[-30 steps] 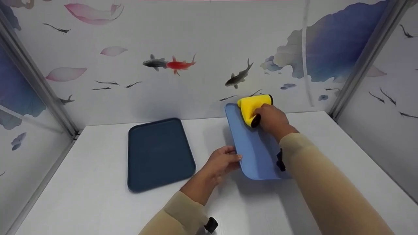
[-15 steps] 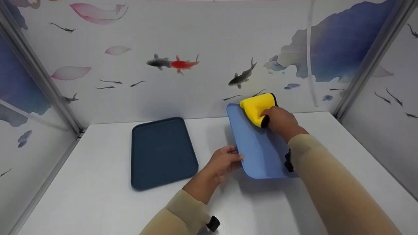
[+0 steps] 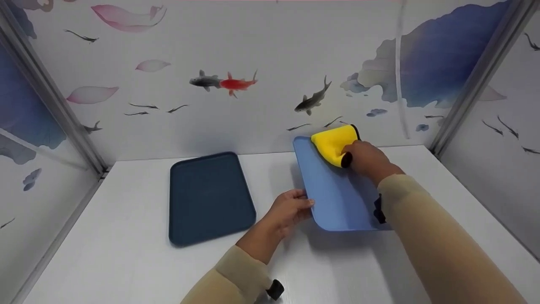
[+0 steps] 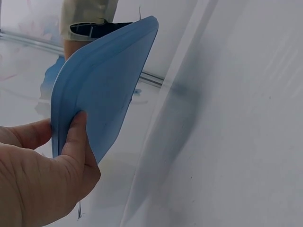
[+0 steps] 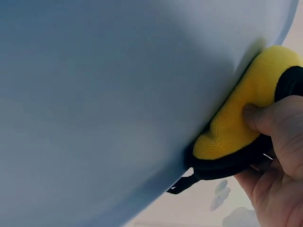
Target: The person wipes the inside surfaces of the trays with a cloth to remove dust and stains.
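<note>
A light blue tray (image 3: 333, 198) is held tilted above the table by my left hand (image 3: 287, 211), which pinches its left edge. In the left wrist view, the thumb and fingers lie on opposite faces of the tray (image 4: 104, 94). My right hand (image 3: 371, 160) grips a folded yellow cloth (image 3: 335, 143) with black edging against the tray's upper part. The right wrist view has the cloth (image 5: 236, 123) touching the tray face near its rim, the thumb pressed into it. Part of the tray's right side is hidden behind the right forearm.
A dark blue tray (image 3: 211, 198) lies flat on the white table (image 3: 126, 253), left of the hands. Behind the table stands a white wall (image 3: 261, 122) printed with fish and petals. Side panels with metal posts (image 3: 476, 80) flank the table.
My right hand and the yellow cloth have shifted right across the light blue tray's upper part, and slightly down in the last half second. The left hand keeps its hold on the tray's edge.
</note>
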